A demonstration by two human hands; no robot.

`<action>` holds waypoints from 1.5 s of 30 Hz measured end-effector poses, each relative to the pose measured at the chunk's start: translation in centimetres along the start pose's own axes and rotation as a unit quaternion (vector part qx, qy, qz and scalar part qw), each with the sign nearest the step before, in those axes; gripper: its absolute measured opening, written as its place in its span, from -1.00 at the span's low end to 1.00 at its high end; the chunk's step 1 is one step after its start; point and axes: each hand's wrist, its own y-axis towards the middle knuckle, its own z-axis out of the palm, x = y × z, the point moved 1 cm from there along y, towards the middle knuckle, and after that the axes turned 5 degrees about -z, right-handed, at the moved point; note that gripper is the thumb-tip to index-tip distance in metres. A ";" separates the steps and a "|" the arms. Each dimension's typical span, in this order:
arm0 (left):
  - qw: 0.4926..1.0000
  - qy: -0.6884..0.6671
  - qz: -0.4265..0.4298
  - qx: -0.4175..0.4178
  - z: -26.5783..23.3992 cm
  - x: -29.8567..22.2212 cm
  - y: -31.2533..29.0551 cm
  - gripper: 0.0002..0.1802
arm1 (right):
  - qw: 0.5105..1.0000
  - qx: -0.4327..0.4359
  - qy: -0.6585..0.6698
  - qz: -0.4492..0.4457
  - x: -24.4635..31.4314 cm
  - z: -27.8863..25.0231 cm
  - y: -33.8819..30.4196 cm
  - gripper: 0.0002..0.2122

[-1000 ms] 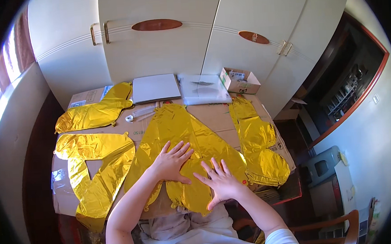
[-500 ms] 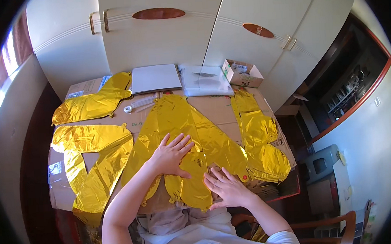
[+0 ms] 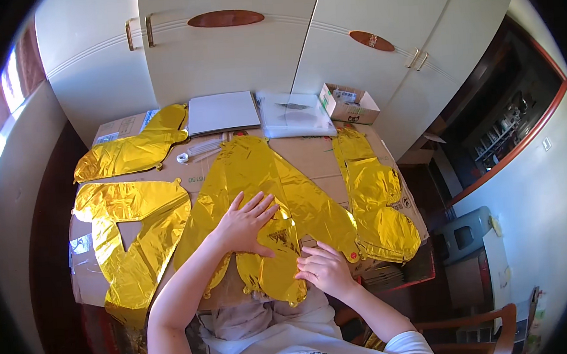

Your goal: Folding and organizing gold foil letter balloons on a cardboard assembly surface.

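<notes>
A person's left hand (image 3: 244, 225) lies flat, fingers spread apart, pressing on a large flattened gold foil balloon (image 3: 264, 178) at the centre of the cardboard-covered counter (image 3: 308, 153); the right hand (image 3: 328, 269), fingers curled together, grips the balloon's near edge at the counter's front; a second gold balloon (image 3: 131, 235) lies to the left, a third (image 3: 129, 151) behind it, a fourth (image 3: 375, 197) to the right; a closed white folder (image 3: 222, 112), clear plastic sleeves (image 3: 292, 113) and a small open cardboard box (image 3: 348, 103) sit along the far edge, before white cupboard doors (image 3: 224, 51).
</notes>
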 end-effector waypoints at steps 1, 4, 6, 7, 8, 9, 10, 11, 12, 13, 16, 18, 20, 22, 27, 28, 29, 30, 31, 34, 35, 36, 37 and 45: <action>1.000 -0.001 0.000 0.001 0.0 0.0 -0.1 0.32 | 1.000 -0.002 0.001 -0.001 -0.1 -0.1 0.1 -0.78; 1.000 0.004 -0.003 0.010 -0.1 -0.1 0.1 0.31 | 1.000 -0.001 -0.012 -0.007 -0.3 -0.4 -0.3 -0.72; 1.000 0.009 -0.006 0.016 -0.2 -0.2 0.0 0.31 | 1.000 0.011 -0.027 -0.010 -0.2 -0.7 -0.1 -0.67; 1.000 0.009 -0.006 0.018 -0.1 -0.1 0.0 0.31 | 0.999 0.017 -0.035 -0.012 -0.2 -0.9 0.1 -0.64; 1.000 0.011 -0.005 0.020 -0.1 -0.1 0.0 0.31 | 0.998 0.038 -0.047 -0.015 -0.2 -1.1 0.4 -0.59; 1.000 0.012 -0.005 0.018 -0.2 -0.1 0.0 0.31 | 0.996 0.058 -0.059 -0.018 -0.4 -1.3 0.8 -0.55; 1.000 0.012 -0.005 0.017 -0.1 -0.1 0.0 0.31 | 0.994 0.078 -0.071 -0.021 -0.5 -1.4 1.1 -0.50; 1.000 0.014 -0.004 0.014 -0.2 -0.1 0.1 0.31 | 0.992 0.094 -0.082 -0.024 -0.7 -1.5 1.4 -0.44; 1.000 0.014 -0.003 0.015 -0.2 -0.1 0.1 0.31 | 0.989 0.110 -0.093 -0.026 -0.9 -1.5 1.7 -0.38; 1.000 0.014 -0.002 0.015 -0.2 -0.1 0.1 0.31 | 0.986 0.127 -0.103 -0.029 -1.1 -1.5 1.9 -0.32; 1.000 0.011 0.000 0.013 -0.1 0.0 0.1 0.31 | 0.979 0.155 -0.128 -0.029 -1.4 -1.5 2.7 -0.18; 1.000 0.009 0.002 0.011 -0.1 -0.1 0.1 0.31 | 0.977 0.164 -0.135 -0.029 -1.7 -1.4 2.9 -0.10; 1.000 0.007 0.002 0.009 -0.2 -0.2 0.1 0.31 | 0.972 0.184 -0.141 -0.025 -1.8 -1.4 3.3 -0.03; 1.000 0.012 0.000 0.012 0.0 -0.1 0.0 0.31 | 0.966 0.216 -0.144 -0.017 -1.6 -1.7 3.9 0.04; 1.000 0.013 0.000 0.016 -0.2 -0.3 0.1 0.32 | 0.956 0.258 -0.139 -0.002 -1.7 -2.1 4.3 0.14; 1.000 0.012 0.000 0.020 -0.2 -0.4 0.2 0.33 | 0.956 0.260 -0.138 -0.001 -1.8 -2.0 4.2 0.15; 1.000 0.012 0.000 0.024 -0.3 -0.4 0.2 0.34 | 0.957 0.259 -0.128 -0.002 -1.9 -1.9 4.1 0.14; 1.000 0.010 0.000 0.024 -0.4 -0.4 0.2 0.34 | 0.959 0.259 -0.119 -0.002 -2.1 -1.9 3.9 0.13; 1.000 0.009 0.001 0.024 -0.5 -0.4 0.2 0.34 | 0.960 0.258 -0.109 -0.003 -2.3 -1.8 3.6 0.12; 1.000 0.016 0.001 0.018 -0.4 -0.2 0.2 0.33 | 0.967 0.243 -0.079 -0.003 -2.7 -1.2 2.4 0.04; 1.000 0.020 0.001 0.017 -0.3 -0.2 0.2 0.32 | 0.971 0.229 -0.070 -0.014 -2.9 -1.0 2.0 0.01; 1.000 0.020 0.002 0.019 -0.3 -0.2 0.3 0.32 | 0.974 0.215 -0.061 -0.024 -3.1 -0.8 1.5 -0.02; 1.000 0.021 0.004 0.020 -0.4 -0.3 0.3 0.32 | 0.978 0.200 -0.053 -0.035 -3.2 -0.8 1.0 -0.05; 0.999 0.011 0.014 0.026 -1.3 -0.5 0.3 0.29 | 0.993 0.086 -0.026 -0.078 -2.1 -0.9 -0.4 -0.49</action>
